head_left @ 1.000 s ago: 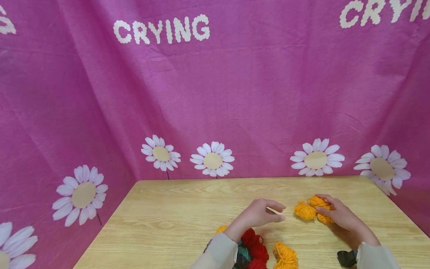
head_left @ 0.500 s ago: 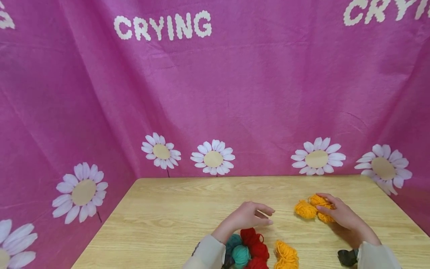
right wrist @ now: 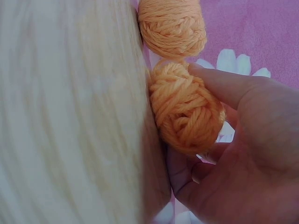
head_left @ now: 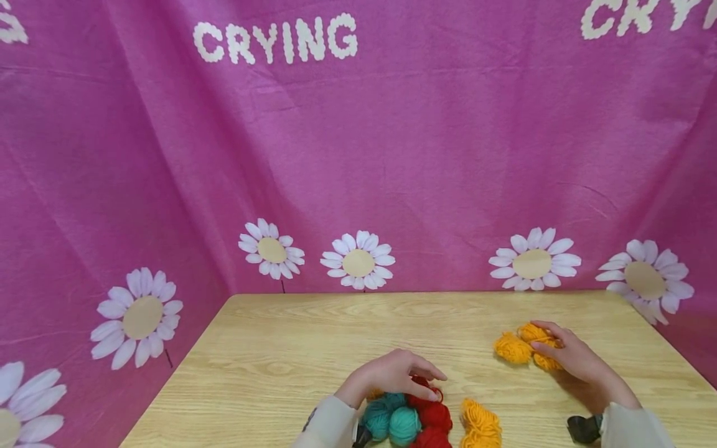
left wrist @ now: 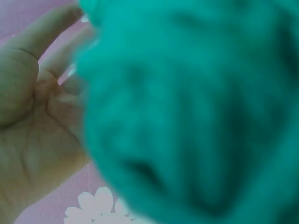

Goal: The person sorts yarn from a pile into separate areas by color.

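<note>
I have the right hand (head_left: 577,356) curled round a bright orange ball of wound yarn (right wrist: 187,112), thumb on one side and fingers on the other, at the far right of the pale wood-grain table (head_left: 313,323). A second orange yarn ball (right wrist: 173,28) sits just beside it. The left hand (head_left: 399,373) arches over a cluster of red yarn balls (head_left: 434,415) and teal yarn balls (head_left: 404,426), its fingers loosely extended and gripping nothing that I can see. A looser orange bundle of yarn (head_left: 480,426) lies just right of the red ones.

To do this well, I'd keep the right-hand pinch light (wound yarn squashes and sheds loops easily) and release by spreading the fingers straight apart, so no strand drags the neighbouring ball. On the left, I'd come down from above onto one ball only and check for a snagged loop before lifting.

I can't tell whether the left fingertips touch the red yarn or hover over it. The left wrist view is mostly blocked by a blurred teal mass. The right hand covers part of the orange group, so I can't count it surely. The bottom edge of the head view cuts off the nearer yarn.
</note>
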